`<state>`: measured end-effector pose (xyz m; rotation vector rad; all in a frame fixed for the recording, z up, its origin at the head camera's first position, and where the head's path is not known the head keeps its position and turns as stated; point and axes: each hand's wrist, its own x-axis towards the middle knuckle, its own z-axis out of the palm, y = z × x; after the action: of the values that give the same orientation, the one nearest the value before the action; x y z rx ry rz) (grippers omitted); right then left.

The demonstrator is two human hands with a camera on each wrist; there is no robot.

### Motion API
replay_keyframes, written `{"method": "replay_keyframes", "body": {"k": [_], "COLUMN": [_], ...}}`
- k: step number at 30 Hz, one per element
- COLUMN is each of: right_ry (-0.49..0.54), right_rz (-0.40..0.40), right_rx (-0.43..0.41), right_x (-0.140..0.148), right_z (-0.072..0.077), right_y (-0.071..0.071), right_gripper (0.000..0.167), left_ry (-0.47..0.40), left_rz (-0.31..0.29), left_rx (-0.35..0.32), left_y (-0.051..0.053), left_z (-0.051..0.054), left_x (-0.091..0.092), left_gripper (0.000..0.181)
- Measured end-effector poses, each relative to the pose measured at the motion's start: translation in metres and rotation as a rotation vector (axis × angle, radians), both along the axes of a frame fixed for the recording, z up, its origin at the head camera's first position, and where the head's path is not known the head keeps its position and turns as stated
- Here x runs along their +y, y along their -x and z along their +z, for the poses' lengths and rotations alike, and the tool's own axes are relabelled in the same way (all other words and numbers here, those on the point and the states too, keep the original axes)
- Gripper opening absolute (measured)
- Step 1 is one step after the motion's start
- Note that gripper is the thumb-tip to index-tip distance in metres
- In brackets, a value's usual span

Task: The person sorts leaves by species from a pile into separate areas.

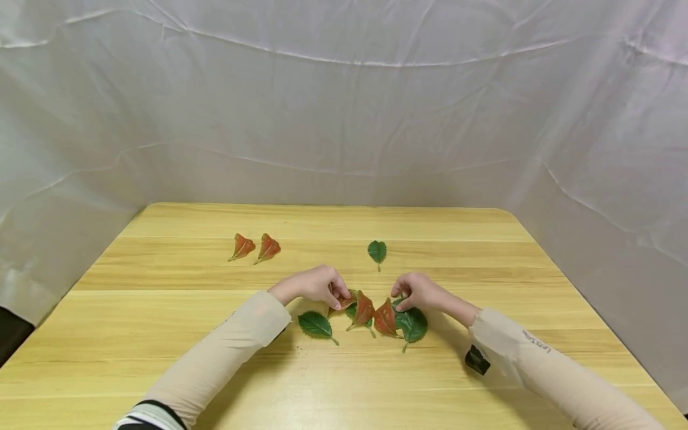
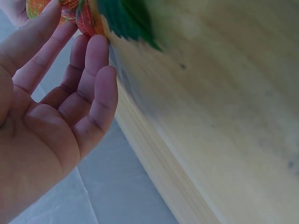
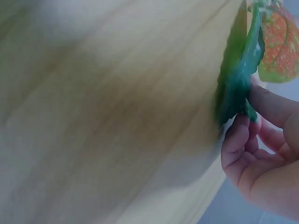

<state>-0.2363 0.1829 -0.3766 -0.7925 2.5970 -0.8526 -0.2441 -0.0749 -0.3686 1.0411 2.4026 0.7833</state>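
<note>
Far left, the red pair (image 1: 244,246) lies on the table (image 1: 344,388), 2 leaves side by side, neither touched. Nearer the person comes the left green leaf (image 1: 315,325), flat, stem free, and that stem looks the handiest place to lift it by.

Now the left hand (image 1: 319,285)! Thumb and fingertips pinch the held red leaf (image 1: 346,303) by its edge. Thin stuff, surely next to weightless; a light nip should do, since a hard squeeze could crease it.

Just right, the middle red leaf (image 1: 364,309) lies across a half-hidden green leaf (image 1: 352,312); tug 1 and the other might slide too. Beyond them the far green leaf (image 1: 377,251) sits alone, stem towards the person. Next, the right red leaf (image 1: 384,318), tilted, close up against the right green leaf (image 1: 412,325).

And there's the right hand (image 1: 421,292), thumb and fingers nipping that green leaf at its far edge; whether 1 leaf or 2 overlap there, I can't tell. It bends in the wrist view, so it's probably soft, and its sheen hints at some slip.
</note>
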Motion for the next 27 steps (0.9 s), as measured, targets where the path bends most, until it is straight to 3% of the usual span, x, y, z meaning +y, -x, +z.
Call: {"method": "replay_keyframes", "body": {"k": [7,15,27], "right_ry": [0.098,0.195,0.21], "right_rz": [0.027,-0.014,-0.038], "right_rx": [-0.122,-0.279,-0.278], "right_x": [0.009,0.018,0.025], "right_z": [0.005,0.015,0.018], "right_y": [0.007,0.014,0.016], "right_gripper": [0.01,0.015,0.009], "left_ry": [-0.004,0.0,-0.001], "left_rz": [-0.003,0.01,-0.006], "left_rx": [0.002,-0.013,-0.007], "left_y": [0.0,-0.001,-0.002], "left_z": [0.002,0.004,0.003], "left_x": [-0.001,0.0,0.0], "left_gripper": [0.022,0.022,0.023]}}
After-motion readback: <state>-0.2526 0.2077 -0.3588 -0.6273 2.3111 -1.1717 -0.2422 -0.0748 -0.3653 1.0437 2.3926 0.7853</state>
